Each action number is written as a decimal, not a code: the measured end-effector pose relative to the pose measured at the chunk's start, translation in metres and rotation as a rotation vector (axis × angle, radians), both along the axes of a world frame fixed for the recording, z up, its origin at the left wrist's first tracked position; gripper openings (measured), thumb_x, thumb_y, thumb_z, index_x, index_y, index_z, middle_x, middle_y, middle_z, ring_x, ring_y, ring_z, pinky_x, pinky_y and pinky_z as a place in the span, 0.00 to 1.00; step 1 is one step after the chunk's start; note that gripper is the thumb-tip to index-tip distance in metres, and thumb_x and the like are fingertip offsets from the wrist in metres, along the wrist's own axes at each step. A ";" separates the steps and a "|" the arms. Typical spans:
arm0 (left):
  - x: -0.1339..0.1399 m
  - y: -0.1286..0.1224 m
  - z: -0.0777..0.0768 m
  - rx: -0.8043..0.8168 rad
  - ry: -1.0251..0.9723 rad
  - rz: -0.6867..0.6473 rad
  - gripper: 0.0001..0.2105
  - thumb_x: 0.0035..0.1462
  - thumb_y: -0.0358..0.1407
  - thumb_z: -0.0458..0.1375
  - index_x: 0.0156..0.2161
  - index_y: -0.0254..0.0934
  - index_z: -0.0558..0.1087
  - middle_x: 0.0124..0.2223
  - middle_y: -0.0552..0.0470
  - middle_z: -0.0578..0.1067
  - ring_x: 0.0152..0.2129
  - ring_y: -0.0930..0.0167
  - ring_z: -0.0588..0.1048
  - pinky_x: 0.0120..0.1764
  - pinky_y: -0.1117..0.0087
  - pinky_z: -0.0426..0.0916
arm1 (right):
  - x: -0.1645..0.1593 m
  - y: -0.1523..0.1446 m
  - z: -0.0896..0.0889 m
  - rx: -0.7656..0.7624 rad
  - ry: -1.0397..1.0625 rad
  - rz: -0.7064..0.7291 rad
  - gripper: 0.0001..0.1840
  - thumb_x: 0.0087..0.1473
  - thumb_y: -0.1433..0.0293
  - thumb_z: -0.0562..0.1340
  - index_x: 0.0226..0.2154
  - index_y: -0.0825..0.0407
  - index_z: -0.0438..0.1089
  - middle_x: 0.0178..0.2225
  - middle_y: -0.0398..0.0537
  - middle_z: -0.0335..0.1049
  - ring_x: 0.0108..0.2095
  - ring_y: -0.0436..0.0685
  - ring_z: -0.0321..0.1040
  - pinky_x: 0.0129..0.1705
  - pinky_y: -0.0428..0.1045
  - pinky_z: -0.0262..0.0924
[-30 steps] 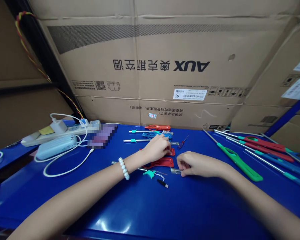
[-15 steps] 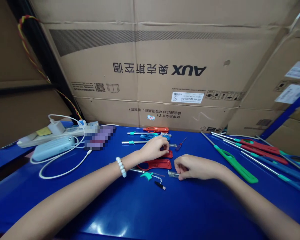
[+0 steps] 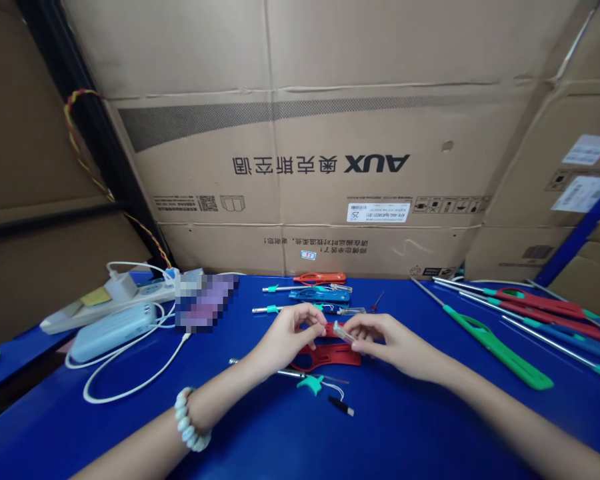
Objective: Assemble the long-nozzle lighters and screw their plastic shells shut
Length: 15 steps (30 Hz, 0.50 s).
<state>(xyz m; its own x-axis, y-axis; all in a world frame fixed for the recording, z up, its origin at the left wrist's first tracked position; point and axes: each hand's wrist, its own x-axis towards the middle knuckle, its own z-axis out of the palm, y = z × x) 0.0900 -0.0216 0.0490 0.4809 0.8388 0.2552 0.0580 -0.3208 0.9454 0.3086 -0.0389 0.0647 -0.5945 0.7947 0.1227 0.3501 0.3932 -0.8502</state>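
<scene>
My right hand (image 3: 393, 343) pinches a small clear plastic piece (image 3: 343, 333) with a whitish end, held above the table. Facing it, my left hand (image 3: 293, 337) has thumb and forefinger brought together; whatever is between them is too small to make out. Beneath the hands lie two red plastic handle shells (image 3: 337, 355), partly covered by my fingers. Closer to me rest a metal tube (image 3: 293, 375), a teal trigger-shaped piece (image 3: 311, 384) and a black part with a white tip (image 3: 341, 405), near thin white wires.
Behind are a blue shell (image 3: 320, 295), an orange shell (image 3: 323, 277), and a small screwdriver (image 3: 377, 303). Several long-nosed lighters, one green (image 3: 500, 350), lie right. A power bank (image 3: 113, 331), cables and power strip (image 3: 70, 313) sit left. Cardboard (image 3: 305, 133) walls the back.
My left hand has come back from the rear parts toward my right hand. The right hand has raised the clear piece and turned it. The view has tilted up slightly.
</scene>
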 end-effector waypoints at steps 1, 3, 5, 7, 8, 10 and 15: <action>-0.001 -0.001 0.001 -0.014 -0.009 -0.002 0.12 0.54 0.42 0.59 0.33 0.32 0.69 0.30 0.52 0.70 0.26 0.73 0.69 0.24 0.75 0.68 | -0.003 -0.001 -0.003 0.055 -0.007 -0.028 0.10 0.58 0.64 0.58 0.38 0.53 0.67 0.31 0.44 0.67 0.30 0.52 0.63 0.32 0.47 0.57; -0.001 -0.002 0.002 -0.042 -0.025 -0.009 0.12 0.55 0.42 0.59 0.33 0.32 0.70 0.30 0.52 0.70 0.26 0.73 0.69 0.24 0.75 0.68 | -0.008 -0.005 -0.011 0.175 -0.029 -0.092 0.08 0.60 0.65 0.55 0.37 0.52 0.65 0.31 0.44 0.66 0.30 0.52 0.62 0.32 0.47 0.57; -0.001 -0.004 0.001 -0.068 -0.041 -0.014 0.12 0.54 0.42 0.59 0.33 0.32 0.70 0.30 0.52 0.71 0.25 0.73 0.69 0.24 0.75 0.68 | -0.013 -0.009 -0.020 0.313 -0.098 -0.159 0.06 0.62 0.68 0.52 0.38 0.51 0.62 0.32 0.45 0.66 0.31 0.54 0.63 0.34 0.49 0.57; 0.000 -0.005 -0.002 -0.089 -0.057 -0.013 0.12 0.53 0.41 0.60 0.33 0.33 0.70 0.30 0.52 0.71 0.25 0.73 0.69 0.24 0.75 0.68 | -0.016 -0.013 -0.029 0.454 -0.199 -0.209 0.05 0.63 0.70 0.50 0.39 0.50 0.60 0.34 0.46 0.67 0.33 0.56 0.63 0.36 0.51 0.56; 0.001 -0.005 -0.004 -0.097 -0.062 -0.009 0.11 0.52 0.41 0.61 0.34 0.33 0.70 0.29 0.52 0.71 0.25 0.72 0.69 0.24 0.75 0.68 | -0.017 -0.014 -0.033 0.512 -0.238 -0.221 0.05 0.63 0.71 0.49 0.40 0.50 0.59 0.34 0.47 0.67 0.34 0.57 0.63 0.37 0.52 0.56; 0.002 -0.007 -0.006 -0.108 -0.062 0.001 0.11 0.51 0.39 0.61 0.33 0.33 0.69 0.28 0.53 0.71 0.24 0.73 0.69 0.25 0.74 0.67 | -0.019 -0.014 -0.038 0.581 -0.263 -0.219 0.05 0.63 0.72 0.48 0.40 0.50 0.57 0.35 0.48 0.67 0.34 0.58 0.63 0.37 0.52 0.57; 0.003 -0.012 -0.006 -0.109 -0.031 0.019 0.08 0.53 0.37 0.60 0.31 0.32 0.71 0.29 0.53 0.71 0.20 0.77 0.67 0.26 0.75 0.65 | -0.019 -0.014 -0.043 0.581 -0.178 -0.208 0.03 0.61 0.73 0.48 0.36 0.49 0.53 0.31 0.46 0.65 0.30 0.56 0.62 0.33 0.49 0.57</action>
<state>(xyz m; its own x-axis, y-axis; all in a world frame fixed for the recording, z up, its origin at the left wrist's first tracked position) 0.0932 -0.0335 0.0432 0.4584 0.8711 0.1763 0.0336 -0.2152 0.9760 0.2901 -0.0532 0.0221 -0.4862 0.7290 0.4818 0.5851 0.6811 -0.4402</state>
